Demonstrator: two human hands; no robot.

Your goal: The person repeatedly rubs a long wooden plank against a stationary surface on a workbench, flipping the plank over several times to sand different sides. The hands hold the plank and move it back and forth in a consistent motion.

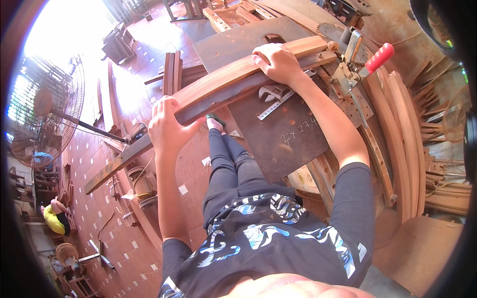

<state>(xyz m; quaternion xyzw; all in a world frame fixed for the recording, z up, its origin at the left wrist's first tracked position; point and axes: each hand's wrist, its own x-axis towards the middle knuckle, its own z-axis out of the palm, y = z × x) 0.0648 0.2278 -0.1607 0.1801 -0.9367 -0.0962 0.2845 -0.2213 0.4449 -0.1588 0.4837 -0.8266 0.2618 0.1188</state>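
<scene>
Firstly, where was the curved wooden piece point(218, 79), and how was it held?

It lay across the worktop point(263, 154), with its left end reaching past the edge. The left hand point(166, 121) held that end, thumb spread wide from the fingers; the right hand point(278, 62) gripped nearer the other end, its fingers bent over the top.

Why two grips, so far apart?

Presumably to steady the long arc and support the overhang. A toggle clamp point(348, 77) with a red handle stood by the right end; whether it bore on the wood could not be determined.

And its condition?

Light reddish-brown, lengthwise grain visible, gently bowed, no split noted. A darker band point(223, 94) ran along the near side; I could not establish whether it was a separate form. An adjustable wrench point(273, 92) lay just beside it
</scene>
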